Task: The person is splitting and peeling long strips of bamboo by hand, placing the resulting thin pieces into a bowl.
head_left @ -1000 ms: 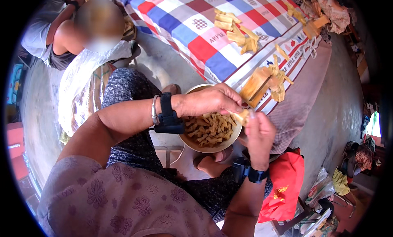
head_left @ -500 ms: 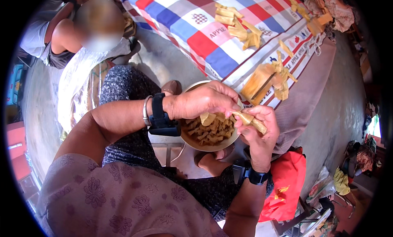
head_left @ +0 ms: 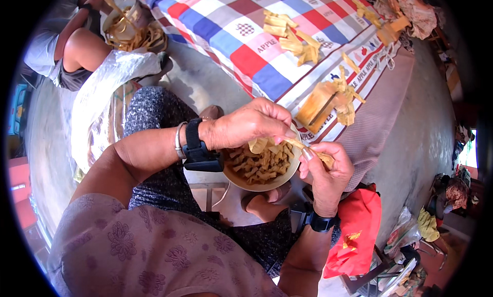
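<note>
Above a round bowl (head_left: 256, 166) of short, pale yellow-brown pieces, my left hand (head_left: 255, 123) pinches one end of a yellowish dried strip (head_left: 297, 144). My right hand (head_left: 328, 171), just right of the bowl, is closed on the other end of that strip, its thumb over it. Beyond my hands, a wooden block (head_left: 312, 108) and a small pile of similar strips (head_left: 345, 104) lie on the checked cloth (head_left: 215, 25). More strips (head_left: 298, 40) lie farther back on the cloth.
A person (head_left: 82, 50) sits at the upper left by a container of strips (head_left: 136, 32). Clear plastic (head_left: 97, 117) covers something beside my left leg. A red bag (head_left: 354, 235) is at my right. Assorted bags and cloths (head_left: 431, 230) lie at the far right.
My right hand has risen and turned, its thumb now over the strip. My left hand has shifted slightly left and up. A pale piece appeared atop the bowl's contents after the earliest frame.
</note>
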`<state>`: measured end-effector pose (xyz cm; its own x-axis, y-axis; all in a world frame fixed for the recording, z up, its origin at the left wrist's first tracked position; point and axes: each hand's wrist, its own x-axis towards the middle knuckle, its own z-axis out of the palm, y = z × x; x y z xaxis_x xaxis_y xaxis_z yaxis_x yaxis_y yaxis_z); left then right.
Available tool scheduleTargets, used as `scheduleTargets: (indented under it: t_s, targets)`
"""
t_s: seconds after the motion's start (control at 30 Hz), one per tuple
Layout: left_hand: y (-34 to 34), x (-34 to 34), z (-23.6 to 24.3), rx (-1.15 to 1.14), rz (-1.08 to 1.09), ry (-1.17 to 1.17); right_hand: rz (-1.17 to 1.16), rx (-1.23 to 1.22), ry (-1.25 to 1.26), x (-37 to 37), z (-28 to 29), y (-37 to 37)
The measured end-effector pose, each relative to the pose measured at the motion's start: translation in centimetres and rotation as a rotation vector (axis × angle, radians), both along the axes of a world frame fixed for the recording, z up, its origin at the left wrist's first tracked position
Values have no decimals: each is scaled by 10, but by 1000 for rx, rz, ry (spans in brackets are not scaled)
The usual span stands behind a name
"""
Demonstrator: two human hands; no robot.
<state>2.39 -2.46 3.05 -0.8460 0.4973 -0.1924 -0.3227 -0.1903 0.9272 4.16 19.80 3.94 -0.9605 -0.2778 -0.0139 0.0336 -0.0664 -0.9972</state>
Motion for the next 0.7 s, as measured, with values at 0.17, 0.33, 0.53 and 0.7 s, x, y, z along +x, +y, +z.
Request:
scheduleTargets:
  t_s: [0.17,0.33,0.53,0.7]
  targets:
    - [-8,-19,8,-62,38,1,-149,-96,-103,-19,-7,15]
    - [3,-56,2,-247,98,164,-273,-157,-127,-53,-22,17]
    - [16,-82,-36,-549,254,411,-318,-12,-133,-80,-46,15]
    - [16,-79,-42,-920,249,469,-367,231,-110,-74,-64,16]
